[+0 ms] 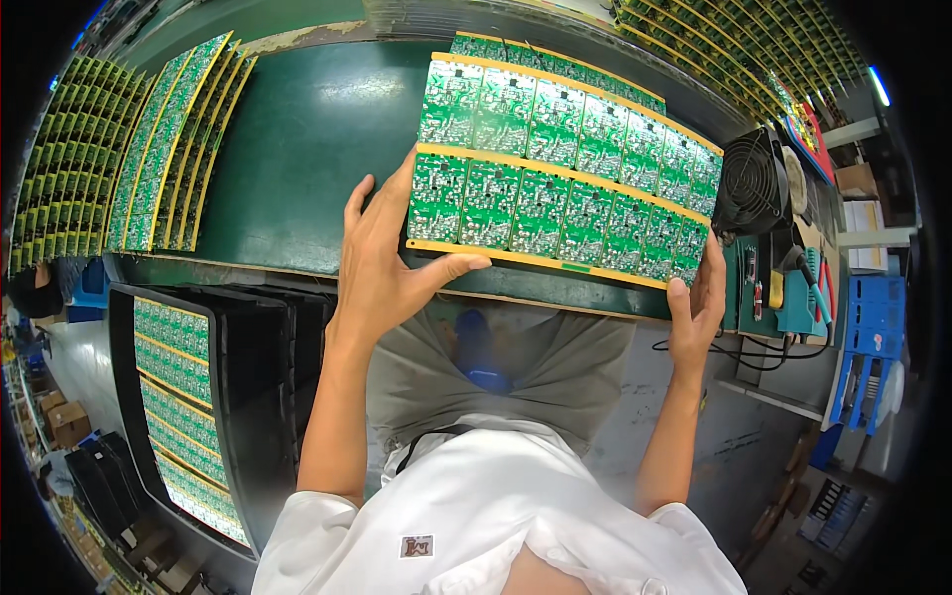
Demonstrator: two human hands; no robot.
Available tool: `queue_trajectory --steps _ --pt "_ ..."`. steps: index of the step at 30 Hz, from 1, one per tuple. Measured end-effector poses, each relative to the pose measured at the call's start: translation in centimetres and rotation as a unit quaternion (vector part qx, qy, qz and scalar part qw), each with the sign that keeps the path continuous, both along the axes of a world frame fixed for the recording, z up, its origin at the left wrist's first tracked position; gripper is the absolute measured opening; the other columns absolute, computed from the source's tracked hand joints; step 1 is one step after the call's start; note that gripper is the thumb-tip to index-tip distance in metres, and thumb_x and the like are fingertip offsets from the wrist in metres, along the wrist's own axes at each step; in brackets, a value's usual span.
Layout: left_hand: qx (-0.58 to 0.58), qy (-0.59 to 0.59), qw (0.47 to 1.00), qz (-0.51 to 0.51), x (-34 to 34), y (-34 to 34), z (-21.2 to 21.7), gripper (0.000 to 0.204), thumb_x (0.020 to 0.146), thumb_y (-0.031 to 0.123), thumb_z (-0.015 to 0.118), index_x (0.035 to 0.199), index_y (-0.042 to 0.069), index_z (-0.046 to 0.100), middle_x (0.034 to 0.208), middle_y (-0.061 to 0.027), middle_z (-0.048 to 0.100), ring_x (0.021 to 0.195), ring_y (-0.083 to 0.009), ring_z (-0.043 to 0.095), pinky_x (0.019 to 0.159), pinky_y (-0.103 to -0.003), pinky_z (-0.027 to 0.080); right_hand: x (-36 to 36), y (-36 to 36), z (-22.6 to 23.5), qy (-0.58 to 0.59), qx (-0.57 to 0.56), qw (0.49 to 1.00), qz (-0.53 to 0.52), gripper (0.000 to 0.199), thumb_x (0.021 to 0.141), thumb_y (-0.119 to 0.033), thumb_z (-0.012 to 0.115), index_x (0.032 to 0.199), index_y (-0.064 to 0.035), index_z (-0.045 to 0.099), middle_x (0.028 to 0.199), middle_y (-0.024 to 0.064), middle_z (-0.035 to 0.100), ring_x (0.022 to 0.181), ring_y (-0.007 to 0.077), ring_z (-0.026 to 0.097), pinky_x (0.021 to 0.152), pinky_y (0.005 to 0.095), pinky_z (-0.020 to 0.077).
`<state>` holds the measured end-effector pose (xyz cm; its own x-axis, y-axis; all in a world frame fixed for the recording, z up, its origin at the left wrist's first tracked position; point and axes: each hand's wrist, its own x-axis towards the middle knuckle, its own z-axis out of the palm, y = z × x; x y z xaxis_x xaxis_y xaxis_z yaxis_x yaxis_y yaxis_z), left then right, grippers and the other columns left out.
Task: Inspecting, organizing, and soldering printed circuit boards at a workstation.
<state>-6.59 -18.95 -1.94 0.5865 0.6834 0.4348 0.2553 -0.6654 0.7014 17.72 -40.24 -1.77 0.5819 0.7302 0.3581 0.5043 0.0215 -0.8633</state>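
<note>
Between my two hands is a large green circuit board panel (565,178), with yellow edge strips and two rows of small boards, its soldered side showing. My left hand (382,253) grips the left end, thumb on the near strip and fingers at the side and behind. The right hand (699,302) closes on the near right corner, its thumb on the front face. The panel is tilted toward me above the bench's near edge. Another board panel (595,74) shows partly behind it, mostly hidden.
A green bench top (307,129) stretches left, with upright stacked panels (178,149) at its far left. Below stands a black rack (248,397) holding panels. At right are a small black fan (751,178), hand tools (803,288) and blue bins (875,317). More panels (744,50) stand back right.
</note>
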Motion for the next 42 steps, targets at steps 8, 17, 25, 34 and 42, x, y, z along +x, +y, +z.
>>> queue_trajectory --steps 8,17,25,34,42 --pt "0.003 0.001 1.0 0.006 0.06 -0.08 -0.13 0.093 0.058 0.029 0.087 0.138 0.006 0.046 0.125 -0.0084 0.063 0.109 -0.0237 0.061 0.11 -0.049 0.024 0.09 -0.02 -0.01 0.008 -0.003 1.0 0.003 0.059 0.089 -0.009 0.054 0.143 0.002 0.033 0.143 0.0188 0.041 0.13 0.0281 0.042 0.108 0.0372 0.0322" --pt "0.006 0.005 1.0 0.007 0.08 0.01 -0.28 0.092 0.059 0.03 0.087 0.138 0.006 0.046 0.121 -0.0083 0.065 0.106 -0.024 0.062 0.11 -0.048 0.024 0.24 -0.09 -0.26 0.013 0.002 1.0 0.009 0.063 0.087 -0.01 0.058 0.144 -0.0002 0.032 0.142 0.0166 0.042 0.128 0.0268 0.044 0.106 0.0367 0.034" --pt "0.007 0.0 1.0 0.023 0.23 -0.31 -0.01 0.092 0.06 0.033 0.086 0.138 0.006 0.046 0.121 -0.0084 0.065 0.103 -0.0242 0.063 0.11 -0.048 0.025 0.02 -0.04 -0.06 0.012 -0.024 0.999 0.034 0.07 0.084 -0.009 0.063 0.146 -0.0034 0.03 0.143 0.0136 0.042 0.127 0.0253 0.045 0.104 0.0352 0.0354" --pt "0.021 -0.004 0.999 0.036 0.26 -0.45 -0.04 0.092 0.06 0.035 0.086 0.138 0.008 0.046 0.119 -0.0069 0.066 0.103 -0.0242 0.064 0.11 -0.048 0.026 0.29 -0.26 -0.35 0.011 -0.038 0.999 0.011 0.074 0.082 -0.006 0.066 0.146 -0.005 0.03 0.142 0.0123 0.043 0.122 0.0232 0.049 0.1 0.0325 0.0398" --pt "0.018 -0.013 0.999 0.037 0.32 -0.44 0.06 0.091 0.06 0.037 0.086 0.138 0.009 0.047 0.119 -0.0064 0.066 0.103 -0.024 0.064 0.11 -0.048 0.026 0.23 -0.2 -0.3 0.018 -0.038 0.999 -0.002 0.075 0.081 -0.009 0.068 0.146 -0.005 0.031 0.143 0.0119 0.043 0.122 0.0232 0.049 0.1 0.0325 0.0395"
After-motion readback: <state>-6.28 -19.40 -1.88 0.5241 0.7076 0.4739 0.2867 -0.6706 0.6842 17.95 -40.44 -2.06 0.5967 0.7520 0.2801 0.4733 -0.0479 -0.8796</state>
